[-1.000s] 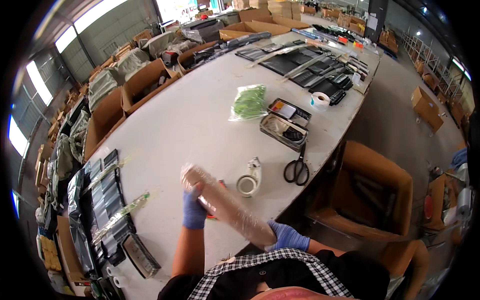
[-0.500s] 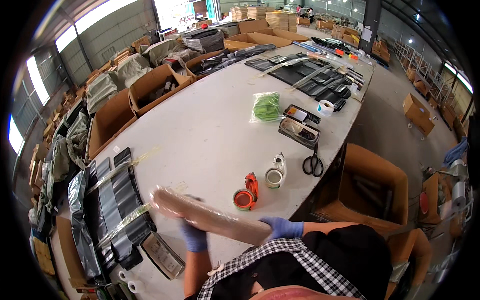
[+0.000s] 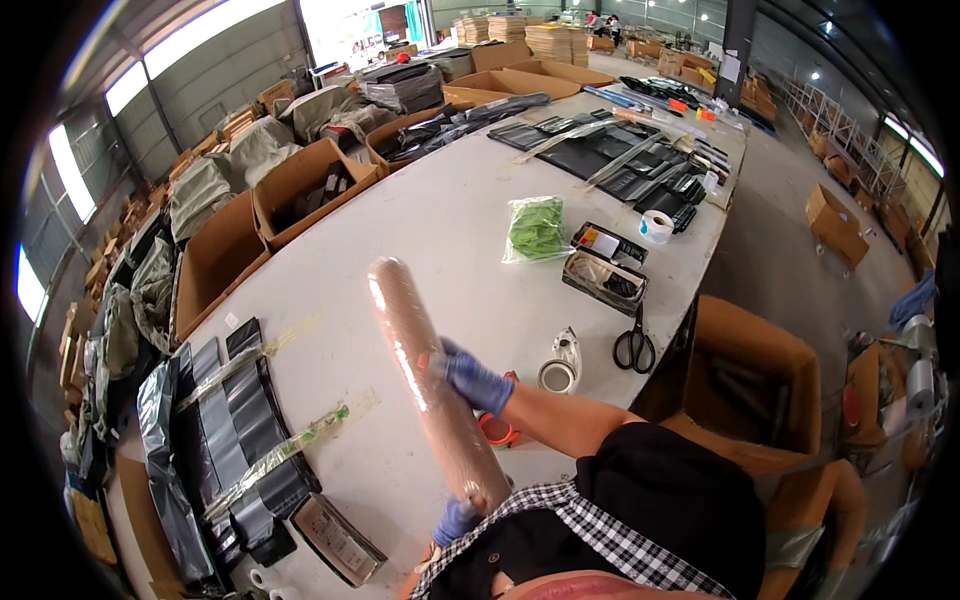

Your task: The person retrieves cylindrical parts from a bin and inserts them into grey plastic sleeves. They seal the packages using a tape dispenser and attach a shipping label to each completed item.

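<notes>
A long brown roll (image 3: 415, 370) in shiny clear wrap stands slantwise over the white table (image 3: 330, 350), its far end pointing away from me. My right hand (image 3: 472, 378), in a blue-purple glove, is closed round its right side near the middle. At the near end my left hand (image 3: 455, 522), gloved alike, grips the roll low down, partly hidden by it. Behind my right wrist an orange tape dispenser (image 3: 497, 430) shows only in part. A white tape dispenser (image 3: 558, 372) lies just beyond it, with black scissors (image 3: 635, 350) to its right.
Black plastic bags taped together (image 3: 235, 425) lie at the left, beside a long open box (image 3: 335, 540). Farther off are a bag of green material (image 3: 537, 230), a small black box (image 3: 603, 280) and a label roll (image 3: 655, 227). Open cartons (image 3: 750, 385) flank the table.
The roll has swung from lying crosswise to pointing away from me. My right hand has moved from its right end to its middle, and my left hand is now at the near end.
</notes>
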Motion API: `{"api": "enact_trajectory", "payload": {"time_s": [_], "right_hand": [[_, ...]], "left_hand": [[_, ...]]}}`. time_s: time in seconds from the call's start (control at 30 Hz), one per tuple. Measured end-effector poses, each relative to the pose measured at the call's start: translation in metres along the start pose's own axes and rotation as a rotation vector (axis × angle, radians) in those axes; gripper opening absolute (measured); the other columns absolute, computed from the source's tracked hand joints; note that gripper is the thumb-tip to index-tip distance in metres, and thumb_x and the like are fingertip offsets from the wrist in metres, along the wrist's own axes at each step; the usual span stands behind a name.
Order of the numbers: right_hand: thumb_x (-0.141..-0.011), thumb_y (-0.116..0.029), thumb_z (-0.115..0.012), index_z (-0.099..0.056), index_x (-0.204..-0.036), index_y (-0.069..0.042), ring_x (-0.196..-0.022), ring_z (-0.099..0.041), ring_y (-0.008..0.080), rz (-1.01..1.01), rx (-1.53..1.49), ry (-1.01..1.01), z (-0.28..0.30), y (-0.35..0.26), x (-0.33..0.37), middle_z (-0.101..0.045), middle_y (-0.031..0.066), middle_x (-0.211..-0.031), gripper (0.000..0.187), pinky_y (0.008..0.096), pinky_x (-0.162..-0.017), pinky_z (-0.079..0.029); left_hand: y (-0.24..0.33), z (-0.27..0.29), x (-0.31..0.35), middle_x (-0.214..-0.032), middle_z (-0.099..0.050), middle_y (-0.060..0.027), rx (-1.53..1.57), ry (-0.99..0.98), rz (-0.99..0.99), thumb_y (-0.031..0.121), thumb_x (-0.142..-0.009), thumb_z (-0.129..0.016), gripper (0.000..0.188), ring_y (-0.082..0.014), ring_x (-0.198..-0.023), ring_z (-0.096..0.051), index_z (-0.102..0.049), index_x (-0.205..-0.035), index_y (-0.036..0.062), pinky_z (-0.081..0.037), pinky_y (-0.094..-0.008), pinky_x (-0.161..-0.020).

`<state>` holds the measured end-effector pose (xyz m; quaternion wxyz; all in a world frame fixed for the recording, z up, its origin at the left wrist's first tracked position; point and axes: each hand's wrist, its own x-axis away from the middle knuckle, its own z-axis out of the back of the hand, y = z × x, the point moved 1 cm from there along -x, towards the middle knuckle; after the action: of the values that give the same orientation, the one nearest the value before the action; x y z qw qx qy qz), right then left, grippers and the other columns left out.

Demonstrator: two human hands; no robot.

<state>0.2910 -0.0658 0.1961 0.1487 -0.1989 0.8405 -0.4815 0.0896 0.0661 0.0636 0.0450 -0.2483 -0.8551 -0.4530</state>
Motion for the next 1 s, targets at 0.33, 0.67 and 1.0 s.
{"api": "enact_trajectory", "payload": {"time_s": [0.33, 0.67, 1.0], "right_hand": [[-0.079, -0.042, -0.077, -0.044, -0.131, -0.007, -0.091, -0.066, 0.0268, 0.044, -0.496, -0.303, 0.033, -0.074, -0.077, -0.061, 0.0146, -0.110, 0.071, 0.0408, -0.075, -0.059], [-0.070, -0.024, -0.083, -0.034, -0.142, -0.018, -0.117, -0.053, 0.0217, 0.398, -0.348, -0.071, -0.003, -0.065, -0.018, -0.053, 0.0059, -0.126, 0.087, 0.0394, -0.098, -0.048], [-0.072, -0.024, -0.086, -0.030, -0.145, -0.013, -0.126, -0.045, 0.0160, 0.445, -0.238, -0.203, -0.048, -0.056, 0.015, -0.046, 0.0030, -0.134, 0.093, 0.0327, -0.106, -0.036]], "left_hand": [[-0.013, 0.029, 0.008, -0.124, -0.060, -0.0124, 0.498, 0.059, 0.086, 0.044, -0.087, -0.068, 0.066, -0.0205, -0.107, -0.060, -0.046, -0.134, 0.0042, -0.051, -0.0307, -0.086], [-0.037, 0.070, 0.001, -0.132, -0.060, -0.0052, 0.630, 0.397, -0.074, 0.043, -0.097, -0.056, 0.052, -0.0207, -0.116, -0.058, -0.053, -0.134, 0.0069, -0.046, -0.0356, -0.099], [0.000, 0.018, 0.028, -0.120, -0.063, -0.0101, 0.865, 0.234, 0.089, 0.051, -0.086, -0.063, 0.055, -0.0251, -0.110, -0.055, -0.060, -0.123, 0.0109, -0.043, -0.0417, -0.099]]}}
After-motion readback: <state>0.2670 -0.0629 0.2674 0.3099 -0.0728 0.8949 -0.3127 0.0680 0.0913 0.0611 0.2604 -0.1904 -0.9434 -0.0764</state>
